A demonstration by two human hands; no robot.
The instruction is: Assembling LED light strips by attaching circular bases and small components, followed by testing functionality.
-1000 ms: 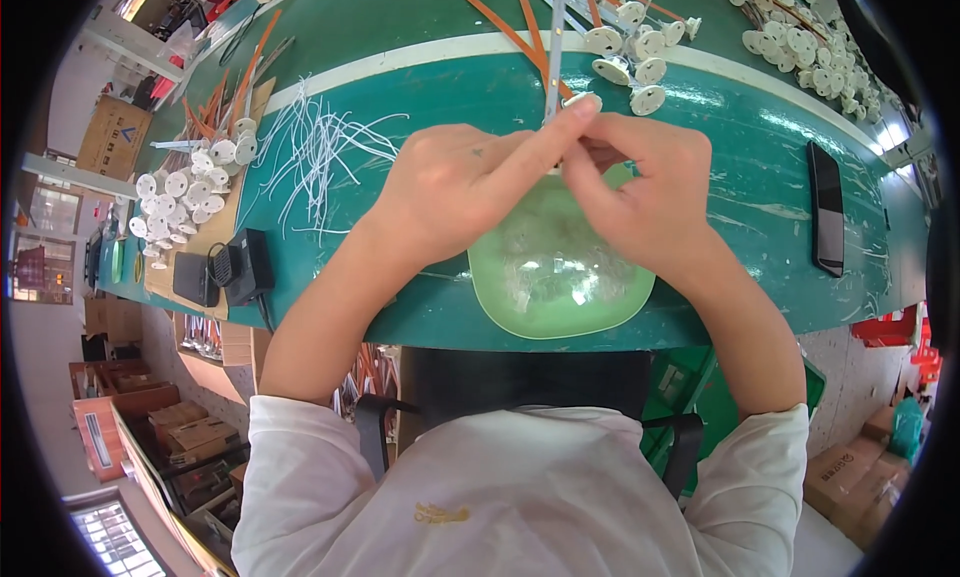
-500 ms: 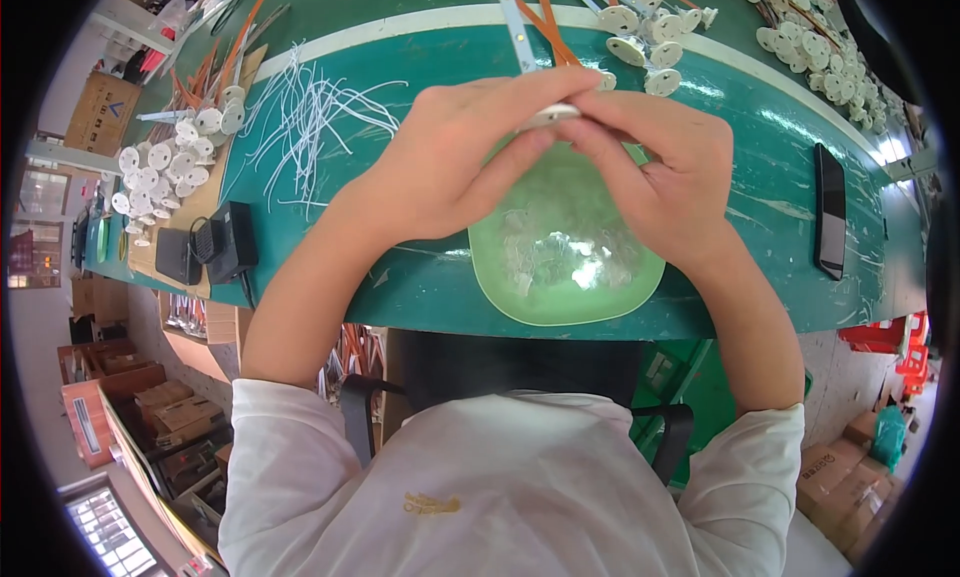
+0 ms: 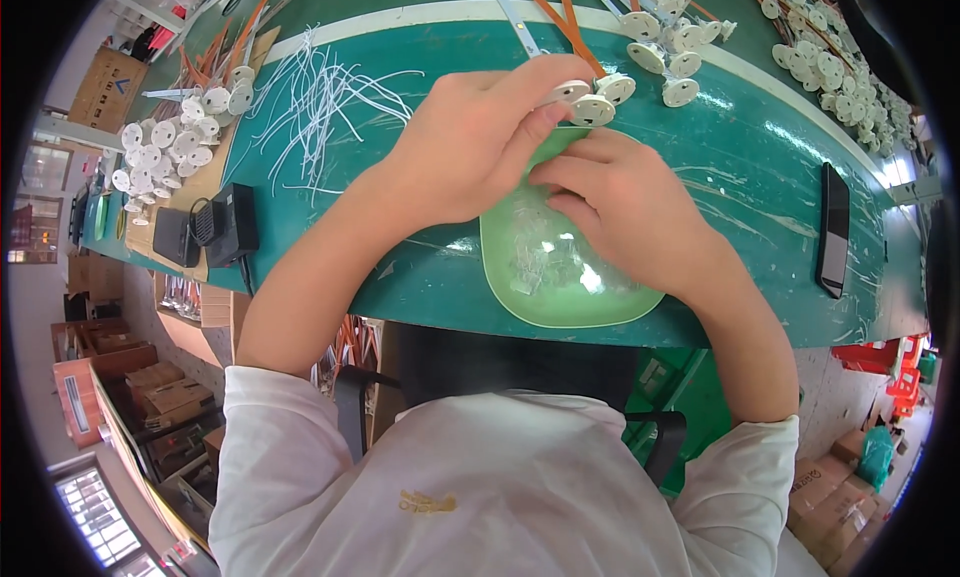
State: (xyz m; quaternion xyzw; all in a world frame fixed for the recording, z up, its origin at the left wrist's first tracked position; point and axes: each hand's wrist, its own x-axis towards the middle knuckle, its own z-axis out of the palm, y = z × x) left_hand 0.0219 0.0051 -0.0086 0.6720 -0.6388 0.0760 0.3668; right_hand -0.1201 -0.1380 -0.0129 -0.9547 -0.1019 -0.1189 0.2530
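Observation:
My left hand (image 3: 470,137) is closed, thumb and fingers gripping the edge of a white round disc (image 3: 568,92) above the far rim of a green bowl (image 3: 575,324). Just beyond that hand lies a pale strip with small yellow dots (image 3: 512,15); its join to the disc is hidden by my fingers. My right hand (image 3: 640,202) hovers over the bowl with curled fingers drawn together, and whatever is between the fingertips is too small to make out. Small clear pieces (image 3: 535,252) lie in the bowl. Two more white discs (image 3: 593,111) on orange strips (image 3: 572,22) sit beside my left fingertips.
Loose white wires (image 3: 315,117) are spread left of my hands. Farther left are a heap of white discs (image 3: 155,157) and a black power adapter (image 3: 235,222). More discs (image 3: 665,52) lie at the back, others (image 3: 825,72) at far right. A black phone (image 3: 832,227) rests on the right.
My right hand has come away from the disc, moving down and toward me over the bowl. My left hand keeps its grip on the disc. More discs now show between the hands.

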